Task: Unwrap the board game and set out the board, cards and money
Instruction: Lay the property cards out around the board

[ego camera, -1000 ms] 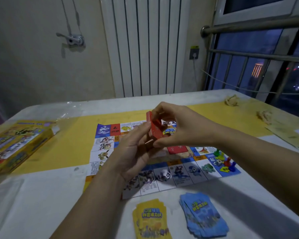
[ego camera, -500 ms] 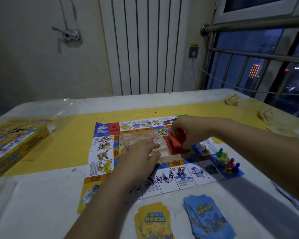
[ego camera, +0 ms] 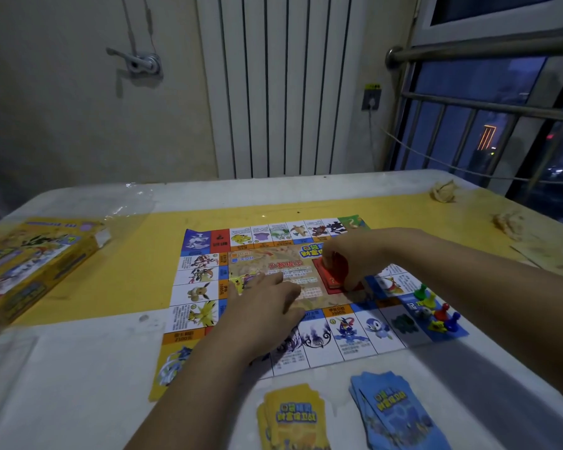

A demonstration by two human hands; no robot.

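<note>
Board (ego camera: 198, 293) inside table (ego camera: 65, 394) edges, right hand (ego camera: 358, 254) (gripping cards (ego camera: 331, 281))

One flat printed paper game board (ego camera: 202, 287) lies under both hands. There are three stacks of cards: one red stack of cards (ego camera: 333, 280) under the right hand (ego camera: 355, 258), plus one fanned yellow stack of cards (ego camera: 294, 417) and one fanned blue stack of cards (ego camera: 394, 414), both nearer the person than the left hand (ego camera: 267, 306). The small plastic pawns (ego camera: 437, 308) clustered right of the right hand show four colours, green, yellow, red and blue; their exact number cannot be told. One yellow cardboard game box (ego camera: 30, 264) sits far left of the left hand, and two crumpled pale paper wads (ego camera: 442, 191) lie beyond the right forearm
</note>
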